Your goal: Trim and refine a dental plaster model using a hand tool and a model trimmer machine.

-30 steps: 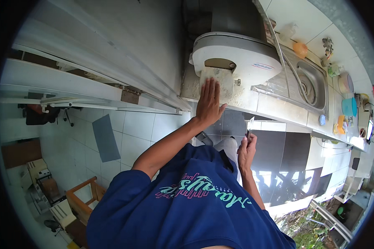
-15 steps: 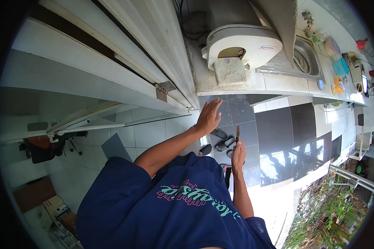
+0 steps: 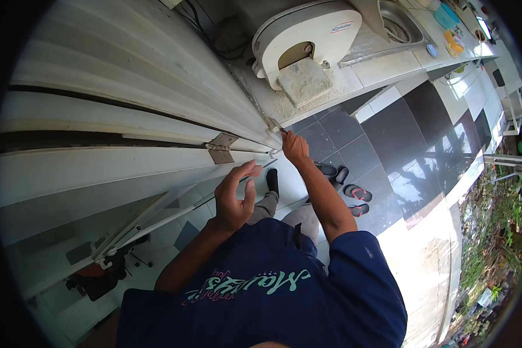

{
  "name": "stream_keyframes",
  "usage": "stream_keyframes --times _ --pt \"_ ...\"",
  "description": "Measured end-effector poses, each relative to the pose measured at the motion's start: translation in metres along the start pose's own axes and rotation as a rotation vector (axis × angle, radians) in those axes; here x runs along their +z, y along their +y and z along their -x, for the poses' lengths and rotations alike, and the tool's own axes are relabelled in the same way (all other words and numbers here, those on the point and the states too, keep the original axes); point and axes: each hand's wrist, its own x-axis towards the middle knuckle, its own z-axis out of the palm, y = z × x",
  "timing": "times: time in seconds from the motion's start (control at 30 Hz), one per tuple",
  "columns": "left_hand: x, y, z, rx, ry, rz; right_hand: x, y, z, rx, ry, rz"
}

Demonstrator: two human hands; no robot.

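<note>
Scraper (image 3: 276, 126) (apparently), jutting from right hand (image 3: 296, 148)

This is looking like a home kitchen: a metal sink (image 3: 370, 45) is sitting in a tiled surface (image 3: 384, 66), slippers (image 3: 358, 193) are lying on the floor (image 3: 343, 126), plants (image 3: 507, 223) are growing nearby.

navy shirt (image 3: 307, 319), green lettering (image 3: 281, 283), grey trousers (image 3: 265, 209)

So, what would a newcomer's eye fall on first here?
Probably the rounded white machine on the counter at the top, with a powdery plate below its opening. Near the middle, the right fingers grip a small tool by the white door frame. At the bottom, the navy shirt with bright lettering stands out.
</note>
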Motion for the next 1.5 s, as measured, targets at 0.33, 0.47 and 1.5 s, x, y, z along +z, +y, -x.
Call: stream_keyframes --times 0.33,0.47,1.5 --pt "-0.023 -0.037 0.045 -0.301 -0.309 0.062 0.043 -0.019 -0.022 0.061 0.141 0.043" --pt "-0.035 -0.047 0.050 -0.343 -0.307 -0.007 -0.033 0.034 -0.044 0.382 0.317 -0.053" --pt "-0.014 -0.081 0.051 -0.565 -0.414 0.126 -0.017 0.027 -0.032 0.114 0.158 0.138"
